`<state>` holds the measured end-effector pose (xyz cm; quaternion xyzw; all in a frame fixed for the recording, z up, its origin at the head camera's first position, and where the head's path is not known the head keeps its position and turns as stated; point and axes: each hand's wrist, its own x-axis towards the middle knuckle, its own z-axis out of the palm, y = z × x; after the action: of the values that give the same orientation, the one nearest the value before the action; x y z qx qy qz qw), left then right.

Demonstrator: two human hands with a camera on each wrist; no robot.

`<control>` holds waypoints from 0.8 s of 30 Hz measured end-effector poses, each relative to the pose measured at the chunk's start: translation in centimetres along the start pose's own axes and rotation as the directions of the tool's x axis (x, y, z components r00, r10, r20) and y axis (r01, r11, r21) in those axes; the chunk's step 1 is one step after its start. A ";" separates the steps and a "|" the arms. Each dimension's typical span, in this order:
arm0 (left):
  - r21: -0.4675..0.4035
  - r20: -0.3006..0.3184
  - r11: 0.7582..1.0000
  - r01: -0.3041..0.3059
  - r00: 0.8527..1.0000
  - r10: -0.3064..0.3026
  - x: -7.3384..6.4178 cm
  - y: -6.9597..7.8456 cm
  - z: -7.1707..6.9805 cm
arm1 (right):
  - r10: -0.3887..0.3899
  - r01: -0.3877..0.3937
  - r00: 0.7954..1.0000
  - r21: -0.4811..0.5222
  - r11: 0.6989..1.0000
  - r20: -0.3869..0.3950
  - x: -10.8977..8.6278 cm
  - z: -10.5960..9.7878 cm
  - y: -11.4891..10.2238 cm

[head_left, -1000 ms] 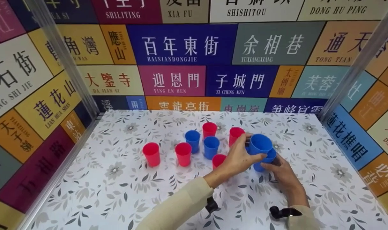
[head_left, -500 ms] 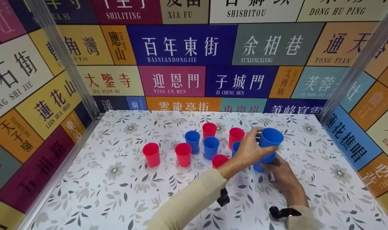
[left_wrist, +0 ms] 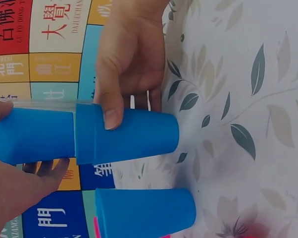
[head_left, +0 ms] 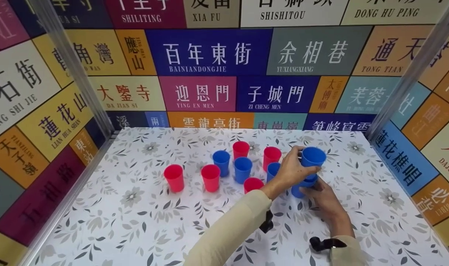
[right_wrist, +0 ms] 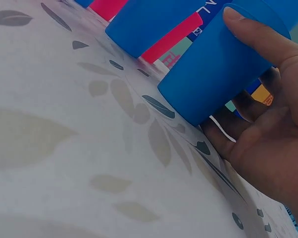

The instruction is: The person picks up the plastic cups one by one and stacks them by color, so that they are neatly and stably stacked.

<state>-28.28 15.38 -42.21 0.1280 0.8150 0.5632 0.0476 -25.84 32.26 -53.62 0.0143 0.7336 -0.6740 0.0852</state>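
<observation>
My left hand (head_left: pixel 292 170) grips a blue cup (head_left: pixel 314 156) by its sides, thumb in front and fingers behind. Directly beneath is a second blue cup (head_left: pixel 299 190), which my right hand (head_left: pixel 327 199) holds upright on the table. In the left wrist view the upper cup (left_wrist: pixel 35 135) lines up with the lower cup (left_wrist: pixel 134 134), its base right at the lower rim. The right wrist view has my right thumb on the lower cup (right_wrist: pixel 218 64) near its rim, fingers round the far side. Beside it stands another blue cup (head_left: pixel 274 171), partly behind my left hand.
Red cups stand nearby: one at far left (head_left: pixel 174 178), one beside it (head_left: pixel 210 178), and others behind and in front of two blue cups (head_left: pixel 221 163). A floral cloth (head_left: pixel 136 229) covers the table. Printed panels (head_left: pixel 209 51) wall the back and sides.
My left hand has carried the upper blue cup rightward, from overlapping the lower cup's left side to directly over it. My right hand stays on the lower cup.
</observation>
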 end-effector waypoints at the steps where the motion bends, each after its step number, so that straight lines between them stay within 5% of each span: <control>1: 0.005 -0.003 1.000 -0.003 1.000 0.003 0.0 -0.2 0.1 | 0.002 -0.002 1.000 -0.005 1.000 0.000 0.0 0.0 0.0; 15: 0.075 -0.004 0.996 -0.039 0.999 0.039 -0.4 -1.5 0.8 | -0.027 0.028 1.000 -0.013 1.000 0.014 0.1 0.2 -0.2; 24: 0.044 0.018 0.998 -0.055 0.998 0.054 -0.8 -2.3 0.7 | -0.030 0.030 1.000 -0.009 1.000 -0.008 0.2 0.3 0.0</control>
<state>-27.68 14.99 -44.66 0.1557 0.8232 0.5448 0.0360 -26.04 31.98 -53.70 0.0058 0.7370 -0.6720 0.0720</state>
